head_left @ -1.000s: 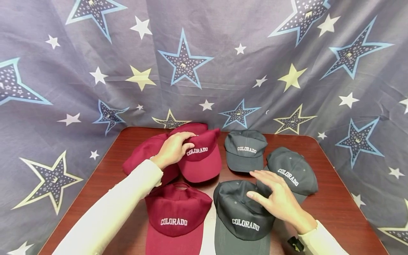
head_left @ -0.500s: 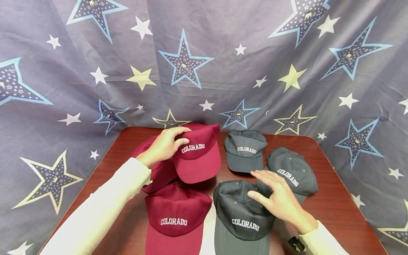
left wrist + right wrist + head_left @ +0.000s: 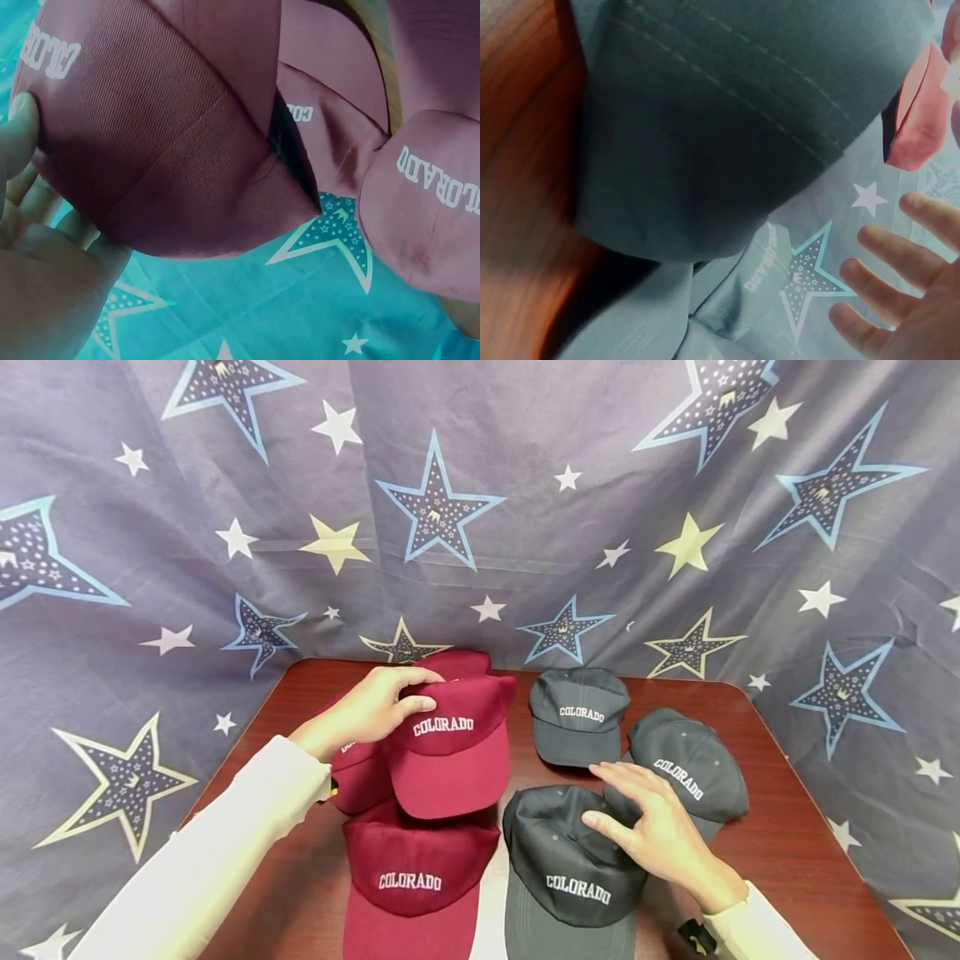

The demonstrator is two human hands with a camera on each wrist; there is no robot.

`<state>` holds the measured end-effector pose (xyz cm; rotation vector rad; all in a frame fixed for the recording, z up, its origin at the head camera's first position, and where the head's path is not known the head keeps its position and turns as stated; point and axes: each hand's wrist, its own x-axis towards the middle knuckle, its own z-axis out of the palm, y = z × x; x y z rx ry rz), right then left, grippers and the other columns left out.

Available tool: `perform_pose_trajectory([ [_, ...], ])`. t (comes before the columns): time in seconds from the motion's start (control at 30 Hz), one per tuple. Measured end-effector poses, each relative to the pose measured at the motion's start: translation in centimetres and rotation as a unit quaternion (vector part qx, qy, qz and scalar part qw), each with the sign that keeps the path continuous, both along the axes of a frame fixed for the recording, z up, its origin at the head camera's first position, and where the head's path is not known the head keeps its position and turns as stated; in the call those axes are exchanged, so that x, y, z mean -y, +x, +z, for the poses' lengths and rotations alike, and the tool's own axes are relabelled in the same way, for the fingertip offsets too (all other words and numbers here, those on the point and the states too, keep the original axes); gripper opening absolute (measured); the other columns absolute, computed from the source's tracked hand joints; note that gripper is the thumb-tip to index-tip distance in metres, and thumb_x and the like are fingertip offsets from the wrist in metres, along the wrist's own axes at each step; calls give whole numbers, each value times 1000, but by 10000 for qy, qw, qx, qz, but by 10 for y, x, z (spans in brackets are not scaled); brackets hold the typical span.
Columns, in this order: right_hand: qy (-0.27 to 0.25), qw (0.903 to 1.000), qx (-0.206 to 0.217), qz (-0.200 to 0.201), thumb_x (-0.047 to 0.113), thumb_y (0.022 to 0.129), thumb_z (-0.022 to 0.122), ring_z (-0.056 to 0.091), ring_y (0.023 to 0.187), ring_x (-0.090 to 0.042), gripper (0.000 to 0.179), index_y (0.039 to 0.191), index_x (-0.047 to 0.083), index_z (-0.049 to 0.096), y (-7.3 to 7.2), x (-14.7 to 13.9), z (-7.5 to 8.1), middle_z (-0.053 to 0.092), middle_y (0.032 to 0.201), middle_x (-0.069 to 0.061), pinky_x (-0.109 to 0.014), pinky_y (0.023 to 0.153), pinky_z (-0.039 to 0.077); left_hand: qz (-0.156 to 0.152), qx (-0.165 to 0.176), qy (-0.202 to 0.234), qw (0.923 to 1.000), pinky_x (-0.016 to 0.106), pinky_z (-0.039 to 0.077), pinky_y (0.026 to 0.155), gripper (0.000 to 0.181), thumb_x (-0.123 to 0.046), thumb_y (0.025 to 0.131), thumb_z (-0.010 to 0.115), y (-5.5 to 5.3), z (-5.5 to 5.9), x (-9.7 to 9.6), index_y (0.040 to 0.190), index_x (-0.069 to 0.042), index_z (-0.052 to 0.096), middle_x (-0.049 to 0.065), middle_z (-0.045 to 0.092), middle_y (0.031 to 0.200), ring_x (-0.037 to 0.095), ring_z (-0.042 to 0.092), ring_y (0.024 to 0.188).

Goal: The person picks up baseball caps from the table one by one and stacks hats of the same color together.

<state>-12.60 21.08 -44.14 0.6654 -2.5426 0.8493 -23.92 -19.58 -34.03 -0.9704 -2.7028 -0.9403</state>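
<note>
Held red cap (image 3: 457, 743): at 10 o'clock from the middle of the desk (image 3: 810, 860), with COLORADO on it in white.
Left hand (image 3: 367, 714): pinches that cap by its top, thumb in front.
Right hand (image 3: 663, 835): holds nothing, its fingers straight and spread; I can't tell if it touches the front grey cap (image 3: 573, 868) below it.
Other red caps: the back red cap (image 3: 453, 665) is at 12 o'clock from the held one, the side red cap (image 3: 363, 781) at 8, the front red cap (image 3: 408, 881) at 7.
Grey caps: the front one is at 4 o'clock from the held cap, the far grey cap (image 3: 577, 714) at 2, the right grey cap (image 3: 690, 768) at 3.
In the way: the held cap and left hand cover most of the back red cap and part of the side one.
Hard to see: both front brims run off the bottom edge; the right hand hides part of the right grey cap. I can't tell if the held cap touches the front red one.
Desk top: shiny red-brown wood.
Room: a purple-grey cloth (image 3: 517, 443) with blue, yellow and white stars hangs at 12 o'clock.
Sleeves (image 3: 217, 852): cream.
</note>
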Motion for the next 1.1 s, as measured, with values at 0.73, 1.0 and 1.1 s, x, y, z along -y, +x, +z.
perform_pose_trajectory([
  [0.73,-63,10000,-27,18,38,80,88,57,128,-32,60,134,24,68,-1,1,-3,67,134,-7,-58,105,38,-541,218,-318,9978,31,54,86,31,-12,91,78,45,-10,23,121,-19,74,-12,71,107,8,63,94],
  [1.0,-64,10000,-12,15,39,81,88,57,128,-32,60,136,25,68,0,0,-4,66,134,-6,-59,105,38,-797,-45,-327,9963,31,53,88,31,-14,92,77,61,-23,28,121,-23,73,-14,70,112,8,62,99],
  [1.1,-74,10000,-9,16,39,81,88,57,128,-32,60,136,25,68,0,0,-4,66,135,-5,-59,105,38,-706,-167,-502,9961,35,50,92,31,-17,92,77,69,-26,28,122,-26,73,-16,69,113,8,60,102],
])
